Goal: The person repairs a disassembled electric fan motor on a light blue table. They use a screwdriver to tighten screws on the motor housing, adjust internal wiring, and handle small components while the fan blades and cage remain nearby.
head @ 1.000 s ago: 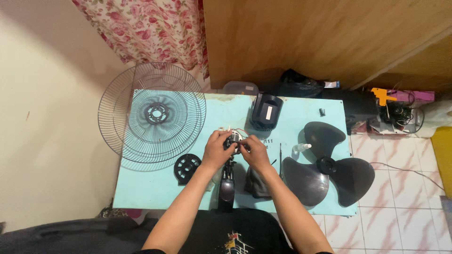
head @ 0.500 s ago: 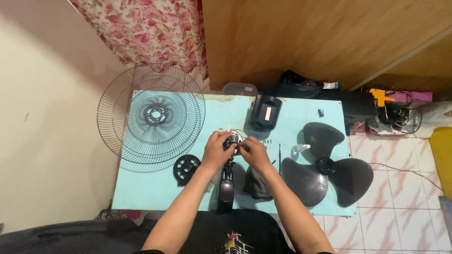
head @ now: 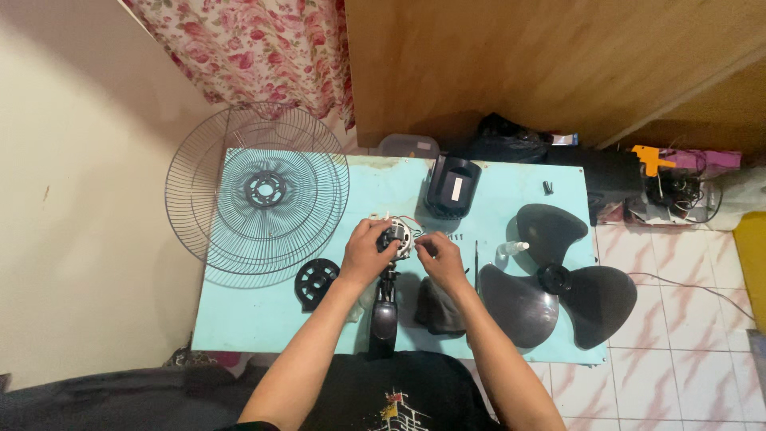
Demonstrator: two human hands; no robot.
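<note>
On blue table, both hands grip fan motor w/ fingers.

Little has shifted: the left hand and right hand have drawn very slightly closer on the small round fan motor with red wires, the fingers re-set a touch.

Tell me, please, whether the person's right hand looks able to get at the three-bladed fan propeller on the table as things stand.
Probably yes. The right hand is at the fan motor, and the black fan blade lies flat just to its right on the light blue table, with only a thin black tool lying between them.
</note>
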